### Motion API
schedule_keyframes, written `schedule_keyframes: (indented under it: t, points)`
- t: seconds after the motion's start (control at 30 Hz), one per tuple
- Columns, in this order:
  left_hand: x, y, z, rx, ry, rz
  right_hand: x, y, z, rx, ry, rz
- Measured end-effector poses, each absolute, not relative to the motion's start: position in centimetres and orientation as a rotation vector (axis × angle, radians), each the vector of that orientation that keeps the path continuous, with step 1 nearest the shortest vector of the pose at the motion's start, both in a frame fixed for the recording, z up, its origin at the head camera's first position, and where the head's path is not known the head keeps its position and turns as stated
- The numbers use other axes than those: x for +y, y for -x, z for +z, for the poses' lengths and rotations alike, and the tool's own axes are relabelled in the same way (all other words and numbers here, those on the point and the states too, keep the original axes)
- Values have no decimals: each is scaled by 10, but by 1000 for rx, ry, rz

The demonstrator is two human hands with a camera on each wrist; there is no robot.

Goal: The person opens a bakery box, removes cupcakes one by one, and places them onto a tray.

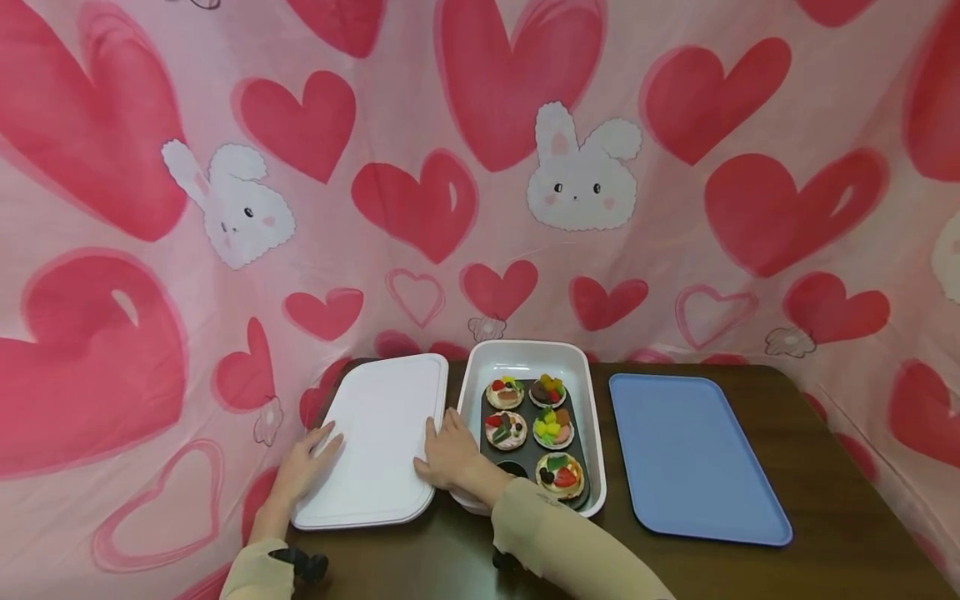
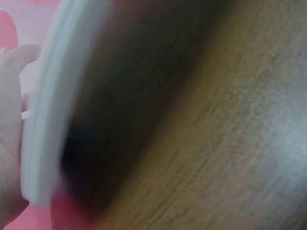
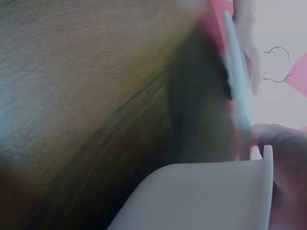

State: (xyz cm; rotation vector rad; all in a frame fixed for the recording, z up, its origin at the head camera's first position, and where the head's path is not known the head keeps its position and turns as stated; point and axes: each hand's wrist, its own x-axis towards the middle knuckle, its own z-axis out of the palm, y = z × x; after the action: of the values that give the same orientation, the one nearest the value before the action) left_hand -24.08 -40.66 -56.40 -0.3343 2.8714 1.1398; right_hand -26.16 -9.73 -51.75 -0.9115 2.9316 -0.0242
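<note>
Left hand [image 1: 302,468] and right hand [image 1: 452,452] grip lid [image 1: 381,437] by opposite edges, lower left of head frame, just beside tub [image 1: 595,421] of tarts [image 1: 560,475] at lower centre, blue tray [image 1: 697,458] lower right on tabletop [image 1: 832,508].

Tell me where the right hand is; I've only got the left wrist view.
Observer: Head view puts the right hand at the right edge of the white lid, next to a white bin.
Operator: Copy. Anything in the bin?
Observer: Yes, a dark muffin pan with five fruit-topped tarts visible.
</note>
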Motion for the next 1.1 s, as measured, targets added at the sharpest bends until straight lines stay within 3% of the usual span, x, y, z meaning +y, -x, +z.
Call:
schedule_keyframes:
  t: [0.6, 1.1]
  points:
    - [-402, 246, -576, 2968, 232, 870, -106, 266, -508, 2849, 837, 273]
    - [-401, 241, -584, 3014, 197, 800, -113, 267, -525, 2915, 983, 331]
